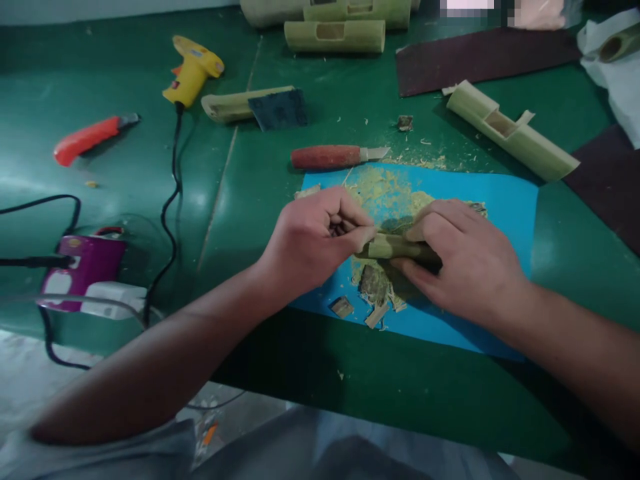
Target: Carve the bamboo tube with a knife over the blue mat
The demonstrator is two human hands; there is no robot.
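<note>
Left hand (pixel 327 235) angled inward, pinched together at bamboo piece (pixel 385 245); right hand (pixel 460 257) arched, clamped on it.

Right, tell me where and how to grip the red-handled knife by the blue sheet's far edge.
I'd grip the knife around the middle of its red handle, coming from above and the left: it lies flat, handle leftward, with its bare pointed blade aimed right.
</note>
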